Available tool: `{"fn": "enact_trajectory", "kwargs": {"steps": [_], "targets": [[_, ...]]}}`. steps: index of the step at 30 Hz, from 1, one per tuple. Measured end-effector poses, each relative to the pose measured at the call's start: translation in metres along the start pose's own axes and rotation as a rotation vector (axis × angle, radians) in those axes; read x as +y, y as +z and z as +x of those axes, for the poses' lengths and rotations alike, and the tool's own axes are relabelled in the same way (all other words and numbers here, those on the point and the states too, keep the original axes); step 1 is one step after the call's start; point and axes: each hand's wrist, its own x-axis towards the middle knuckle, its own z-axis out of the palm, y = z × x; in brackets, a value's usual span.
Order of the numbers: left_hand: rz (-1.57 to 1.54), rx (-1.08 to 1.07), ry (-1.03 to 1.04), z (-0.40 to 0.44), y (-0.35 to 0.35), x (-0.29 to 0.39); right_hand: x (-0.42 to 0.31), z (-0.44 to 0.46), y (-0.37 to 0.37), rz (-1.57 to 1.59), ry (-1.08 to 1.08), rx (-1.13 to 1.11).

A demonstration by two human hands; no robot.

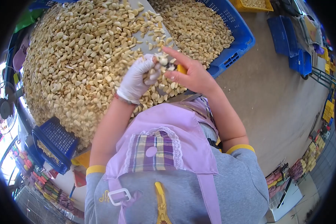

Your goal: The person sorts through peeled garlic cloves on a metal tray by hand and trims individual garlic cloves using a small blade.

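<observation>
My left hand (141, 76), in a white glove with the thumb tip bare, is closed with its fingers curled around pale nut kernels. My right hand (193, 74) is bare, its index finger and thumb stretched towards the left. A small tool with a yellow handle (182, 69) sits in its grip; a dark part shows between the hands, but its working end is blurred. White kernels (162, 59) show between the two hands. Below them spreads a large heap of pale, curved kernels (74, 63), which look like cashews.
A blue crate (243, 40) full of kernels stands at the upper right, beside a grey table surface (142, 37). Another blue basket (58, 140) is at the lower left. Blue bins (283, 37) stand on the floor to the right. A fan (4, 108) is at the far left.
</observation>
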Motion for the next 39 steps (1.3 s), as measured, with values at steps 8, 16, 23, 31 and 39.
{"fn": "enact_trajectory", "kwargs": {"steps": [8, 16, 23, 31, 39], "targets": [[-0.186, 0.046, -0.055, -0.006, 0.002, -0.011, -0.007, 0.001, 0.007, -0.121, 0.01, -0.049], [0.461, 0.208, 0.054, -0.014, 0.009, 0.001, -0.017, -0.003, 0.003, -0.075, 0.114, 0.045], [0.602, 0.76, 0.716, -0.133, -0.039, 0.079, -0.007, 0.006, 0.003, -0.166, 0.15, 0.06], [1.069, 1.614, 1.081, -0.379, -0.167, 0.175, -0.011, 0.033, 0.049, -0.485, -0.132, -0.348], [2.289, 2.157, 0.531, -0.388, -0.164, 0.165, -0.01, 0.038, 0.066, -0.606, -0.113, -0.462]]}}
